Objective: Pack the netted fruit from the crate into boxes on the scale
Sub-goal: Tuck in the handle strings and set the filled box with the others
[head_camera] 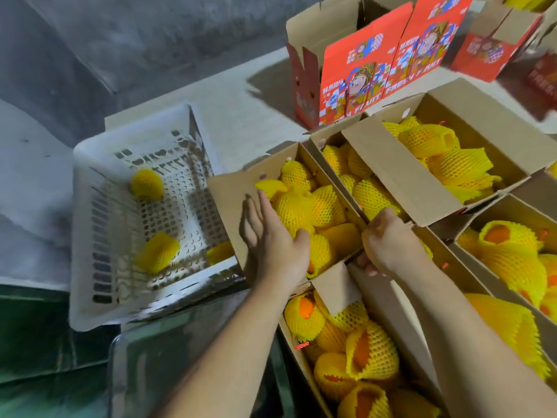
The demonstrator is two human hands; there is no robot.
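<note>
Packing is judged nearly complete: three yellow foam-netted fruits [147, 184] are left in the white slatted plastic crate [90, 224], well left of the fingers. The open brown cardboard box [229, 206], already heaped with fruit, is steadied by the left hand [272, 239], its straight fingers [265, 206] laid against the flap, while the box's right wall is gripped by the curled right hand [388, 242].

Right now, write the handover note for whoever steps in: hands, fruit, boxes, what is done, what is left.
Left hand: open, fingers straight, resting on the netted fruit in the open box beside the crate.
Right hand: grip curled over that box's right edge.
White crate: three netted fruit left in view, one at the back, one nearer, a third partly hidden by the box flap.
Done: several boxes nearby look filled.
Left: move the last crate fruit into a box. The scale is not clearly visible.
</note>
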